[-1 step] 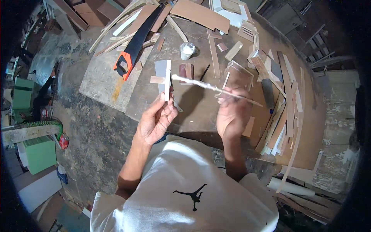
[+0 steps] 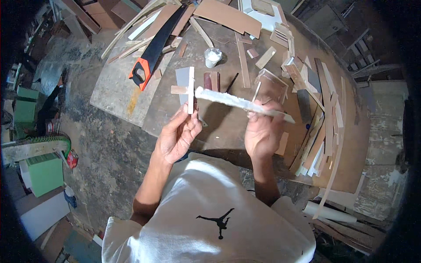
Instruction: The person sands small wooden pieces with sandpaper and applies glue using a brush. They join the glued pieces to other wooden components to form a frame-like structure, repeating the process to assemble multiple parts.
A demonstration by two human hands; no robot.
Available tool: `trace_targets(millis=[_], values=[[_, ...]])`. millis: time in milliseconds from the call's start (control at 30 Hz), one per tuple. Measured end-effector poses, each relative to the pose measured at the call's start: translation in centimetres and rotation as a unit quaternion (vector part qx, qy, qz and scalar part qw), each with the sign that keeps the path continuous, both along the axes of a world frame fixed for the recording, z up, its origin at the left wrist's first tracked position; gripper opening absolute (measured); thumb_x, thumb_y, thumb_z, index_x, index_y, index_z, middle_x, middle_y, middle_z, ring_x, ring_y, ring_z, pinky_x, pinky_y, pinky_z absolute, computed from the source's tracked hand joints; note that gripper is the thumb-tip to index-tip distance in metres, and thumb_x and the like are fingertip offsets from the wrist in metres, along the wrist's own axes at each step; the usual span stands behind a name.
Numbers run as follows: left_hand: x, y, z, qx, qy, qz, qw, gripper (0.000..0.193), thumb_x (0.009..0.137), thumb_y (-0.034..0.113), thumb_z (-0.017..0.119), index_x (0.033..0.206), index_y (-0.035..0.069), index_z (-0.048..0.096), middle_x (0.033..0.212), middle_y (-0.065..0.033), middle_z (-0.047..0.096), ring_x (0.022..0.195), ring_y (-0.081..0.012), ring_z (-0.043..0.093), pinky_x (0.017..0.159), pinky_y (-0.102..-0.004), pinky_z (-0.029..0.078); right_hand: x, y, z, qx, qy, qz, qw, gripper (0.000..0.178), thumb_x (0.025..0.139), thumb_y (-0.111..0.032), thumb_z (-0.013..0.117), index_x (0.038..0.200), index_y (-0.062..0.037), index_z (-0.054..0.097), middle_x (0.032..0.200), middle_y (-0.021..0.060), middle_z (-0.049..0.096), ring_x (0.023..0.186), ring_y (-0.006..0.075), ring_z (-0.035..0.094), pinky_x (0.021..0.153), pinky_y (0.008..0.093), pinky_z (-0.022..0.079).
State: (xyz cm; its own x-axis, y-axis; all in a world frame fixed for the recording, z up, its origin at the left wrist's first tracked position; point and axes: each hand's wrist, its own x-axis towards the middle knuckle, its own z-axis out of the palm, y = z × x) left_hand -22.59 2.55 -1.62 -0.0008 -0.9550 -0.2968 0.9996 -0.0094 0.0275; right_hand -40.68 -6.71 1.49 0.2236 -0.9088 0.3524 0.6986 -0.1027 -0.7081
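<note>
My left hand (image 2: pixel 177 138) pinches the lower end of a small upright wooden strip (image 2: pixel 191 85) with a pale edge. A short brown wooden piece (image 2: pixel 178 90) juts out from the strip's left side. My right hand (image 2: pixel 264 131), somewhat blurred, grips a flat wooden stick (image 2: pixel 232 100) thickly coated with white paste. The stick's coated tip lies close to the right side of the strip; I cannot tell whether they touch. Beyond my hands stands a clear cup (image 2: pixel 212 60) of white paste. Behind the strip is a grey sheet (image 2: pixel 182 76).
A handsaw (image 2: pixel 151 55) with an orange and black handle lies at the far left of the worktable (image 2: pixel 166 105). A dark red block (image 2: pixel 208 80) and a thin black tool (image 2: pixel 232 82) lie behind the stick. Wood offcuts (image 2: pixel 318 140) pile up on the right.
The stick in my right hand has turned, so its broad white-coated face shows where its narrow edge did before. My left hand has barely moved.
</note>
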Motion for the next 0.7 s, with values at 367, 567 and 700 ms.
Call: trace_targets(millis=[367,567,700], values=[[-0.7,-0.4,1.1,0.004,-0.09,-0.012,0.996,0.027,0.098,0.008,0.055,0.125,0.003,0.053,0.105,-0.0107,0.066,0.095,-0.0165,0.068,0.085,-0.0327,0.059,-0.3,-0.5,-2.3,0.148,-0.039,0.061,0.986,0.019,0.1,-0.018,0.051,0.108,-0.0021,0.058,0.11,0.0116,0.059,0.112,0.0227,0.054,0.094,0.0361,0.042],[-0.6,-0.1,0.7,-0.001,-0.1,-0.027,0.995,0.023,0.098,0.01,0.056,0.119,0.003,0.056,0.103,-0.0087,0.066,0.094,-0.0151,0.067,0.083,-0.0321,0.059,-0.6,-1.3,-3.1,0.097,-0.02,0.031,0.995,0.018,0.1,-0.016,0.051,0.106,-0.0003,0.058,0.108,0.0141,0.06,0.11,0.0241,0.055,0.1,0.0396,0.041],[-0.4,-0.1,0.7,-0.027,-0.106,-0.03,0.994,0.021,0.098,0.011,0.056,0.118,0.003,0.058,0.103,-0.0081,0.066,0.093,-0.0143,0.066,0.083,-0.031,0.059,-1.3,-2.6,-3.4,0.015,0.021,-0.001,1.0,0.018,0.099,-0.016,0.053,0.106,0.0002,0.058,0.107,0.0134,0.06,0.108,0.0227,0.055,0.098,0.038,0.042]])
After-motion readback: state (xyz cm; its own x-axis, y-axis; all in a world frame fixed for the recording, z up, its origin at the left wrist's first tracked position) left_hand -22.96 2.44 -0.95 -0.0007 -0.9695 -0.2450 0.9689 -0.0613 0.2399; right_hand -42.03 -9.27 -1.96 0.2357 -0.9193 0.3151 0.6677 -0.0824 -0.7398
